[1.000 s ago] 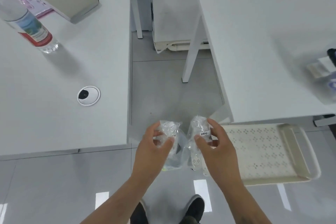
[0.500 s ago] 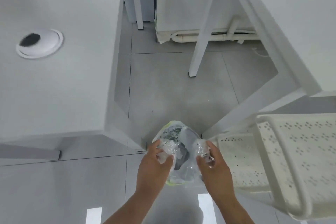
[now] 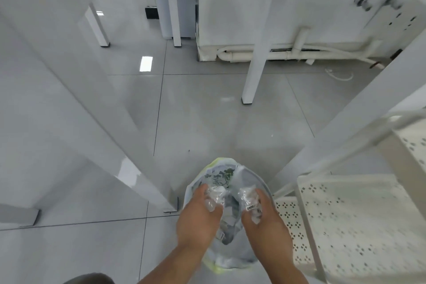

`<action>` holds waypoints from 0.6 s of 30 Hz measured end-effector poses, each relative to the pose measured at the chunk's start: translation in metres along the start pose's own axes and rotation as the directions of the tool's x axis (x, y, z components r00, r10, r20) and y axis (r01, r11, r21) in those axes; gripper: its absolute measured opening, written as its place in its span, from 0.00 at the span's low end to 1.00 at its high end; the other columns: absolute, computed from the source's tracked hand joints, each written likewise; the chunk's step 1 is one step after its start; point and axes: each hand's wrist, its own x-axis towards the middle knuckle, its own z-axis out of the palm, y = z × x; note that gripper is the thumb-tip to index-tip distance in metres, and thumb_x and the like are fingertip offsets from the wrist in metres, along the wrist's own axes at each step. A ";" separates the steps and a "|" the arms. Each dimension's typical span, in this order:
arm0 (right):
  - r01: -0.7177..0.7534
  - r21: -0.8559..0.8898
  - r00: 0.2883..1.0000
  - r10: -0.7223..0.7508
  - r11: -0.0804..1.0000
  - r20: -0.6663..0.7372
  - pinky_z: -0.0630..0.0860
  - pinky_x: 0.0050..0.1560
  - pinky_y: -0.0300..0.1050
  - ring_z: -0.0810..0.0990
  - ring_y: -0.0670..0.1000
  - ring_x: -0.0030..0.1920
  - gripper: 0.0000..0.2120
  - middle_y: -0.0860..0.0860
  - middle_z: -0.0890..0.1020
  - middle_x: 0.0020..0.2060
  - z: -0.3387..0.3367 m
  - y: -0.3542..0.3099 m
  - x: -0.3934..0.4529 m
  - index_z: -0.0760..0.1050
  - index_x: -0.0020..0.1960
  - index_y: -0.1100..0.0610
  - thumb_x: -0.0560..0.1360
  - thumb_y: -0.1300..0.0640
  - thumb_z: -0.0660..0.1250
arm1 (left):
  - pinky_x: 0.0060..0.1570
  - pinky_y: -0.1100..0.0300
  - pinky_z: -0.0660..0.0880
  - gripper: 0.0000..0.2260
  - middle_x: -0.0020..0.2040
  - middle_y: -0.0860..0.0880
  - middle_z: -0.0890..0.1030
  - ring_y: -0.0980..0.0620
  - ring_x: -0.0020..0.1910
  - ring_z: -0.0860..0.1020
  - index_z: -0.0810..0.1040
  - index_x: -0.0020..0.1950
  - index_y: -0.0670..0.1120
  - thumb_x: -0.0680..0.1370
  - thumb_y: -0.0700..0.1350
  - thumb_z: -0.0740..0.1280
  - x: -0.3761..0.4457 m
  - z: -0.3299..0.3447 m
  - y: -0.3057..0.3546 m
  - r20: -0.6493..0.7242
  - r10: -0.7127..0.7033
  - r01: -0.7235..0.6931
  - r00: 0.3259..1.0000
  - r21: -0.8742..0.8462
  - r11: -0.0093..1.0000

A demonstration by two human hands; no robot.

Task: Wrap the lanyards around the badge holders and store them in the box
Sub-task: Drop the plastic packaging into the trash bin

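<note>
Left hand [image 3: 198, 217] and right hand [image 3: 265, 219] clutch crumpled wrappers [image 3: 215, 196] above bin [image 3: 260, 182]

Grey tiled floor [image 3: 207, 122], glossy, crossed by dark grout lines. Standing directly on it: white counter legs [image 3: 253, 53] toward the far edge, a lined waste bin [image 3: 255, 182] at the near edge (contents indistinct), and a cream perforated shelf rack [image 3: 345, 226] just beside the bin, at the near right corner.

Both hands, left [image 3: 198, 219] and right [image 3: 265, 221], clutch crumpled clear wrappers [image 3: 214, 196] over a lined bin [image 3: 253, 180].
</note>
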 end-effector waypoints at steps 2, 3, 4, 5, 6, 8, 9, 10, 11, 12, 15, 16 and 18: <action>0.007 -0.026 1.000 -0.006 1.000 0.020 0.70 0.46 0.43 0.76 0.45 0.52 0.31 0.40 0.71 0.69 0.001 0.003 0.003 0.54 0.75 0.37 0.76 0.42 0.63 | 0.55 0.61 0.72 0.30 0.65 0.59 0.77 0.55 0.61 0.78 0.61 0.76 0.60 0.76 0.57 0.67 0.002 -0.001 -0.001 0.006 0.013 -0.013 1.000 0.010 1.000; 0.013 -0.027 1.000 -0.012 1.000 0.021 0.72 0.48 0.44 0.76 0.45 0.57 0.31 0.40 0.70 0.69 0.001 0.004 0.003 0.55 0.75 0.36 0.75 0.41 0.64 | 0.55 0.61 0.72 0.30 0.66 0.59 0.77 0.55 0.62 0.77 0.61 0.76 0.59 0.76 0.57 0.67 0.002 -0.002 -0.001 0.006 0.020 -0.020 1.000 0.011 1.000; 0.026 -0.019 1.000 -0.025 0.999 0.011 0.73 0.52 0.45 0.75 0.45 0.60 0.31 0.39 0.70 0.70 0.000 0.004 0.003 0.56 0.74 0.36 0.74 0.40 0.64 | 0.56 0.61 0.72 0.29 0.66 0.60 0.76 0.56 0.63 0.77 0.62 0.76 0.59 0.76 0.57 0.67 0.002 -0.004 0.000 0.006 0.031 -0.031 1.000 0.004 1.000; 0.040 -0.006 0.999 -0.040 0.999 -0.002 0.74 0.55 0.46 0.74 0.46 0.62 0.30 0.39 0.69 0.70 -0.001 0.004 0.003 0.58 0.73 0.36 0.74 0.40 0.65 | 0.57 0.61 0.72 0.29 0.67 0.60 0.75 0.57 0.64 0.76 0.62 0.75 0.59 0.76 0.57 0.67 0.001 -0.006 0.001 0.005 0.050 -0.050 0.999 -0.001 0.999; 0.056 0.011 0.998 -0.056 0.998 -0.016 0.73 0.58 0.47 0.73 0.46 0.64 0.30 0.40 0.69 0.70 -0.003 0.003 0.002 0.60 0.73 0.37 0.74 0.40 0.66 | 0.59 0.61 0.71 0.29 0.68 0.61 0.74 0.57 0.65 0.75 0.63 0.75 0.59 0.76 0.57 0.67 0.000 -0.009 0.003 0.001 0.071 -0.071 0.998 -0.004 0.997; 0.100 0.058 0.994 -0.098 0.993 -0.039 0.71 0.59 0.45 0.71 0.45 0.64 0.29 0.39 0.70 0.68 -0.008 0.001 0.002 0.62 0.72 0.38 0.74 0.42 0.68 | 0.61 0.62 0.71 0.29 0.70 0.62 0.72 0.59 0.67 0.73 0.63 0.75 0.59 0.75 0.57 0.68 -0.001 -0.013 0.007 -0.012 0.122 -0.122 0.992 -0.005 0.993; 0.131 0.093 0.991 -0.126 0.987 -0.052 0.69 0.58 0.43 0.70 0.44 0.64 0.29 0.38 0.70 0.67 -0.010 -0.001 0.001 0.63 0.72 0.38 0.74 0.43 0.68 | 0.61 0.62 0.71 0.29 0.71 0.62 0.71 0.59 0.67 0.72 0.64 0.75 0.59 0.75 0.58 0.68 -0.002 -0.015 0.010 -0.021 0.143 -0.143 0.989 -0.005 0.990; 0.156 0.130 0.987 -0.149 0.979 -0.064 0.68 0.57 0.42 0.69 0.43 0.63 0.29 0.36 0.69 0.65 -0.011 -0.002 0.001 0.63 0.72 0.38 0.73 0.43 0.69 | 0.62 0.61 0.72 0.29 0.71 0.62 0.71 0.59 0.68 0.72 0.64 0.74 0.59 0.75 0.58 0.68 -0.002 -0.016 0.013 -0.025 0.160 -0.160 0.987 -0.008 0.987; 0.173 0.168 0.984 -0.163 0.970 -0.071 0.67 0.58 0.41 0.69 0.42 0.64 0.29 0.35 0.69 0.64 -0.013 -0.004 0.000 0.63 0.71 0.37 0.73 0.42 0.69 | 0.63 0.60 0.72 0.29 0.71 0.61 0.70 0.59 0.68 0.72 0.63 0.74 0.59 0.75 0.59 0.68 -0.002 -0.017 0.015 -0.030 0.170 -0.171 0.985 -0.017 0.985; 0.187 0.201 0.982 -0.175 0.962 -0.076 0.66 0.59 0.41 0.68 0.42 0.65 0.29 0.34 0.68 0.64 -0.017 -0.006 -0.001 0.62 0.71 0.36 0.73 0.40 0.68 | 0.63 0.60 0.72 0.29 0.71 0.61 0.70 0.59 0.68 0.71 0.63 0.74 0.59 0.75 0.59 0.68 -0.005 -0.020 0.018 -0.036 0.177 -0.179 0.983 -0.032 0.983; 0.210 0.280 0.977 -0.192 0.937 -0.093 0.64 0.60 0.40 0.66 0.38 0.64 0.26 0.30 0.66 0.64 -0.035 -0.020 -0.015 0.58 0.64 0.24 0.73 0.40 0.68 | 0.65 0.59 0.71 0.30 0.71 0.62 0.70 0.60 0.69 0.69 0.63 0.74 0.60 0.75 0.61 0.67 -0.023 -0.032 0.033 -0.034 0.199 -0.201 0.979 -0.077 0.977; 0.213 0.298 0.977 -0.194 0.930 -0.092 0.64 0.61 0.40 0.65 0.37 0.64 0.26 0.28 0.66 0.63 -0.046 -0.028 -0.024 0.57 0.63 0.22 0.74 0.41 0.68 | 0.66 0.59 0.71 0.31 0.71 0.62 0.70 0.60 0.69 0.69 0.62 0.75 0.60 0.74 0.62 0.67 -0.033 -0.040 0.040 -0.027 0.201 -0.203 0.979 -0.087 0.975; 0.195 0.319 0.981 -0.181 0.927 -0.073 0.63 0.63 0.40 0.64 0.36 0.67 0.26 0.27 0.65 0.65 -0.075 -0.044 -0.041 0.58 0.65 0.25 0.74 0.40 0.67 | 0.66 0.57 0.71 0.33 0.71 0.62 0.69 0.61 0.69 0.69 0.61 0.75 0.62 0.72 0.67 0.63 -0.054 -0.060 0.058 -0.015 0.205 -0.205 0.979 -0.109 0.973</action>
